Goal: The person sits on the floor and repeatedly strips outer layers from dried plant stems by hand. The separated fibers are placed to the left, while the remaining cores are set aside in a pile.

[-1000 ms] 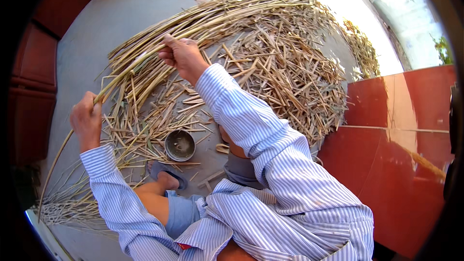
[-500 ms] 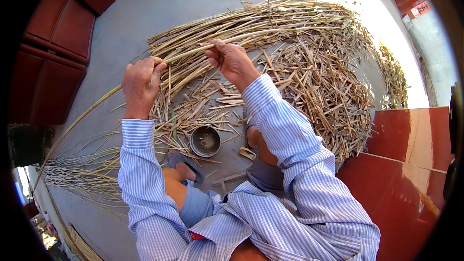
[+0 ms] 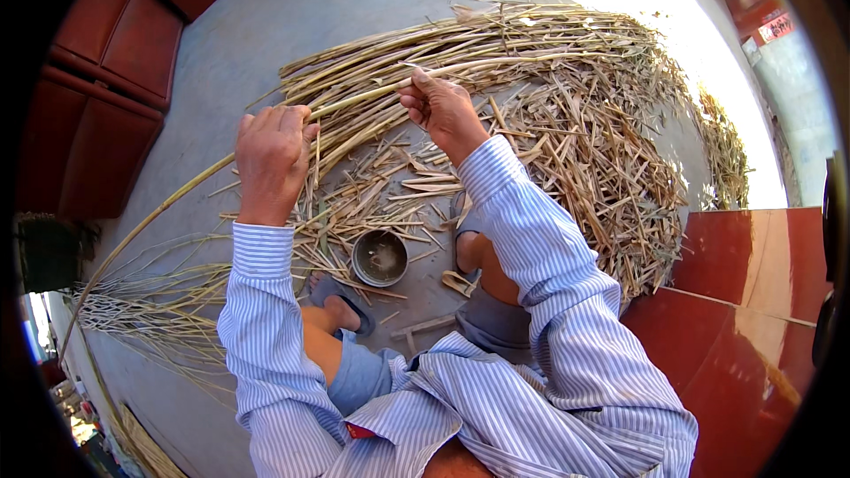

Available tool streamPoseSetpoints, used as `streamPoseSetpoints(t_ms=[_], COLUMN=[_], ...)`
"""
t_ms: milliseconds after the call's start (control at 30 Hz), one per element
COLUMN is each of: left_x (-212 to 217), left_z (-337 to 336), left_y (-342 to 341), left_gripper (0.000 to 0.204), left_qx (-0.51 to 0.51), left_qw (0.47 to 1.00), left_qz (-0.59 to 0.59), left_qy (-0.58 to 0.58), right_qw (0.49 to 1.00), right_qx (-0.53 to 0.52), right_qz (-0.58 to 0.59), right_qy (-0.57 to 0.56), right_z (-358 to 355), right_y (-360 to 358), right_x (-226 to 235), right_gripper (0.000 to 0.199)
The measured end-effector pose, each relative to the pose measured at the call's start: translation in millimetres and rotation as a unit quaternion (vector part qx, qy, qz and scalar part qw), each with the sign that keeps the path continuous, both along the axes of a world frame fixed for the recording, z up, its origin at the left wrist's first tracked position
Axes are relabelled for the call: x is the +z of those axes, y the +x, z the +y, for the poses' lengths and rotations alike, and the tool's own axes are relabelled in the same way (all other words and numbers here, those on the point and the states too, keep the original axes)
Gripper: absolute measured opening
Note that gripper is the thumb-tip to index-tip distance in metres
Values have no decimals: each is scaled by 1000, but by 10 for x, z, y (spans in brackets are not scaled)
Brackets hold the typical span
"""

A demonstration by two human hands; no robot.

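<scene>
A long, yellowish reed stalk (image 3: 168,204) runs in a curve from the lower left up past both my hands and over the pile. My left hand (image 3: 273,155) is closed around it. Farther right along the same stalk, my right hand (image 3: 440,111) pinches it between thumb and fingers. Above that thumb a small pale sliver (image 3: 411,65) sticks out; what it is, I cannot make out. Beyond my hands lies a bundle of long stalks (image 3: 372,55), with a heap of dry husks and peelings (image 3: 593,159) at its right.
A round metal bowl (image 3: 380,258) stands on the grey floor between my feet, among loose peelings. Thin branching stalk ends (image 3: 168,301) spread at the left. Dark red cabinets (image 3: 106,124) stand at the far left, red panels (image 3: 735,327) at the right.
My right hand has slid a little to the right along the stalk. My left hand has shifted slightly right and tilted over; it keeps its grip.
</scene>
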State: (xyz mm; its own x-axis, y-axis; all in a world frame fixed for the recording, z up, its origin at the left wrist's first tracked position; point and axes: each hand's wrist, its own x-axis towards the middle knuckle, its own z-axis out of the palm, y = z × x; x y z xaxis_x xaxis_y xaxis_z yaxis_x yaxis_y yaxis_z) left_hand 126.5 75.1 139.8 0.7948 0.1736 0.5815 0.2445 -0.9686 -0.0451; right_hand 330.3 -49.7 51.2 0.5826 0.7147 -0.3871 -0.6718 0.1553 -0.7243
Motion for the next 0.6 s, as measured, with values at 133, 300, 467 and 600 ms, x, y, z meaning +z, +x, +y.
streamPoseSetpoints(t_ms=[133, 300, 467, 600], left_x=[-222, -155, -200, -23], left_z=[42, 20, 302, 360], left_y=[123, 94, -14, -160], left_gripper=[19, 21, 22, 21], left_qx=[-16, 66, -12, 44], left_qw=[1000, 936, 800, 757], left_qz=[-6, 1, 28, 85], left_qy=[0, -347, -599, -646], right_qw=[994, 989, 966, 956], right_qx=[97, 84, 118, 93], right_qz=[3, -70, -165, -195], right_qy=[41, 98, 158, 198], right_z=[107, 200, 213, 137], right_y=[-481, -570, -604, -476], right_x=[106, 30, 181, 301], right_gripper=[24, 22, 20, 21])
